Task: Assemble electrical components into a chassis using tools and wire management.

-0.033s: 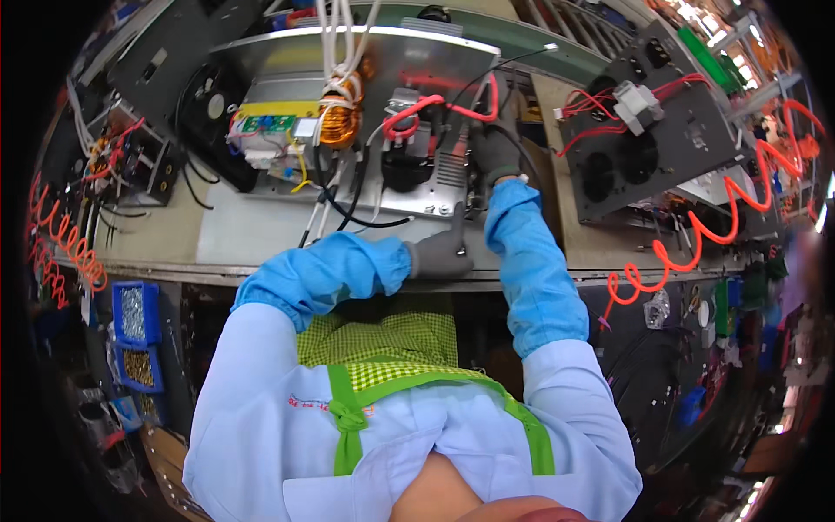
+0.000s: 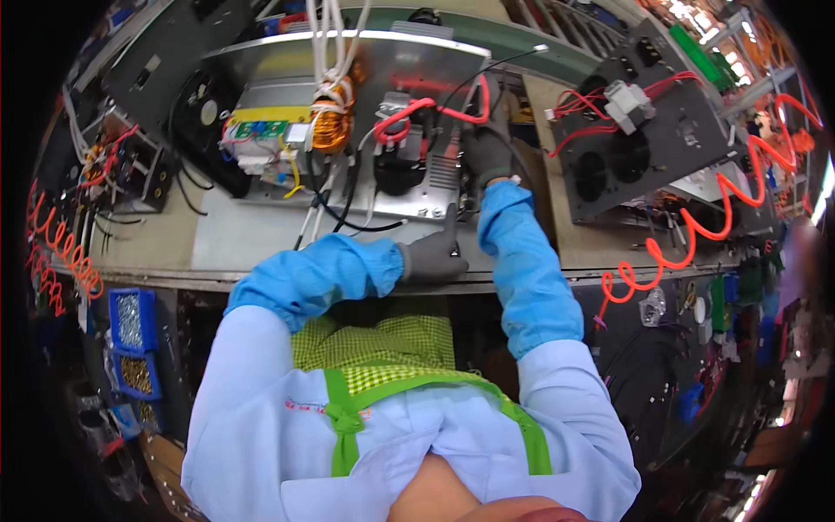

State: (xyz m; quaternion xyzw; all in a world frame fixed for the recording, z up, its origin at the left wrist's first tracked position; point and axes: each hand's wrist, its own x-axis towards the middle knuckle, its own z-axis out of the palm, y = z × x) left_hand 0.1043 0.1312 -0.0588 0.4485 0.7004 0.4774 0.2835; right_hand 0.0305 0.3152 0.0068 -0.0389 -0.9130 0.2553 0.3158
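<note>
My left hand (image 2: 435, 258), in a grey glove, is at the bench's front edge, just below the open metal chassis (image 2: 344, 207). Its index finger points up toward the chassis's lower right corner, while the other fingers are curled around a small shiny thing too small to name. Further right, my grey-gloved right hand (image 2: 489, 157) reaches along the chassis's right side, by a black cable; its fingertips are largely hidden. Inside the chassis sit a copper-wound coil (image 2: 330, 126), a thick red cable (image 2: 407, 113), a black round part (image 2: 400, 174) and a green circuit board (image 2: 258, 130).
A dark panel with fans (image 2: 639, 157) and red wires stands at right, beside a coiled orange hose (image 2: 687, 248). Another dark panel (image 2: 161, 74) is at back left. Two blue bins (image 2: 155, 317) of small metal parts sit below the bench at left.
The whole scene has shifted slightly to the left in the view. Both hands keep about the same places against the chassis.
</note>
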